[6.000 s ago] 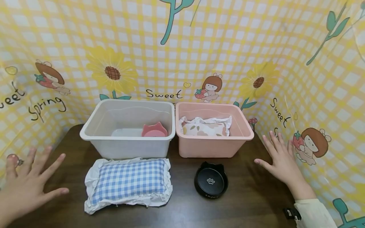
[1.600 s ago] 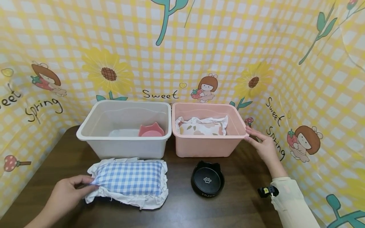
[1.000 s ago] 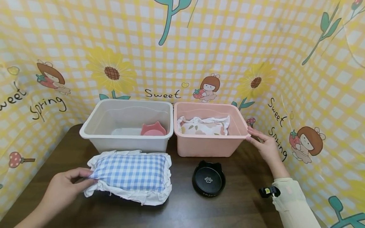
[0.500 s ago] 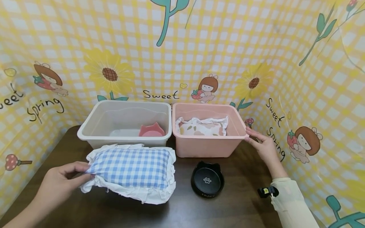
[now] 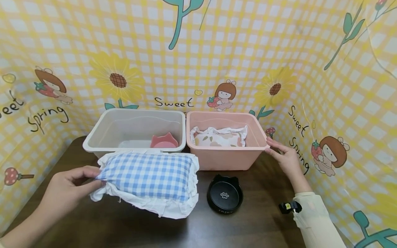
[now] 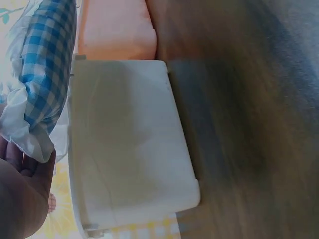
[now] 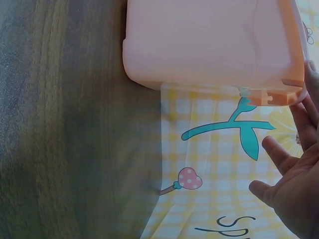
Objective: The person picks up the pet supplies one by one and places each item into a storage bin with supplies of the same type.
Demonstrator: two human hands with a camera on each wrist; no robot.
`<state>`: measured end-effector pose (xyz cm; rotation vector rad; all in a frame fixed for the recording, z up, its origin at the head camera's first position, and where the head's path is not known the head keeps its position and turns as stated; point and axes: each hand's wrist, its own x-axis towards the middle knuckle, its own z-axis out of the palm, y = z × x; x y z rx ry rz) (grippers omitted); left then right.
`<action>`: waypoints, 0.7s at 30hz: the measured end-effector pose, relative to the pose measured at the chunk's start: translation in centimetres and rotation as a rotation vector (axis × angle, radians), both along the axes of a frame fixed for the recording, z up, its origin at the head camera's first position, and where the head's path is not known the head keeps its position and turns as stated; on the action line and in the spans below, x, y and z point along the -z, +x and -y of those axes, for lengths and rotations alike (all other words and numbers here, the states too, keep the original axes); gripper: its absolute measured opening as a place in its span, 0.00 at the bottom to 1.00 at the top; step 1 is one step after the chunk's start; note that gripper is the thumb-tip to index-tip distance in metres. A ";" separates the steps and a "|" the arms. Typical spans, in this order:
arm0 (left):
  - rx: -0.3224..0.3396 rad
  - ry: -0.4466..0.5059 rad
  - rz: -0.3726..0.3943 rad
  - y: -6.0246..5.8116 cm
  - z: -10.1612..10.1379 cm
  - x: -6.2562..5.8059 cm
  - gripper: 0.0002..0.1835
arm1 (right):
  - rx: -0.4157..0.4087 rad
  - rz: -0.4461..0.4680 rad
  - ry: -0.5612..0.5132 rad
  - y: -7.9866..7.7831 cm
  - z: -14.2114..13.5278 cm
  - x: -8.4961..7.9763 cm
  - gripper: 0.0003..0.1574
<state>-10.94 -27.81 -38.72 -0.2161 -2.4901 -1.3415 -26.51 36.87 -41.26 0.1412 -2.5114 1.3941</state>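
Note:
A blue-and-white gingham pillow (image 5: 152,175) with a white ruffled edge is up off the table, tilted, in front of the grey bin (image 5: 107,148). My left hand (image 5: 66,187) pinches its left end between thumb and fingers. In the left wrist view the pillow (image 6: 47,64) hangs beside that bin's outer wall (image 6: 124,134). My right hand (image 5: 286,162) holds the front right rim corner of the pink bin (image 5: 223,159). The right wrist view has thumb and a finger at this rim, with the hand's (image 7: 299,194) other fingers spread loosely.
A pink cat-eared bowl (image 5: 165,141) sits inside the grey bin. The pink bin contains a floral pillow (image 5: 220,139). On the dark wooden table (image 5: 248,227) stands a black cat-eared bowl (image 5: 224,194) with a paw print. Yellow checked cloth (image 5: 173,69) walls in the table.
From spread and empty, my left hand has come to the gingham pillow, gripped it and raised it up and slightly right. My right hand has moved onto the pink bin's rim and stayed there.

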 end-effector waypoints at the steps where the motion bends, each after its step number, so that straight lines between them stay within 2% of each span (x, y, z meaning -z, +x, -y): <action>1: 0.002 0.000 -0.004 -0.1 -0.1 -0.2 0.06 | 0.000 0.006 -0.001 0.2 0.2 -0.4 0.30; 8: 0.012 0.014 -0.011 -0.9 -0.9 -1.6 0.07 | 0.020 0.007 -0.015 -0.3 -0.3 0.3 0.32; 15: 0.004 0.069 -0.008 -1.9 -1.7 -2.9 0.07 | 0.012 0.013 -0.016 -0.1 -0.2 0.1 0.32; 21: -0.012 0.056 -0.019 -2.7 -2.5 -3.9 0.07 | 0.015 0.013 -0.007 -0.1 -0.1 0.1 0.32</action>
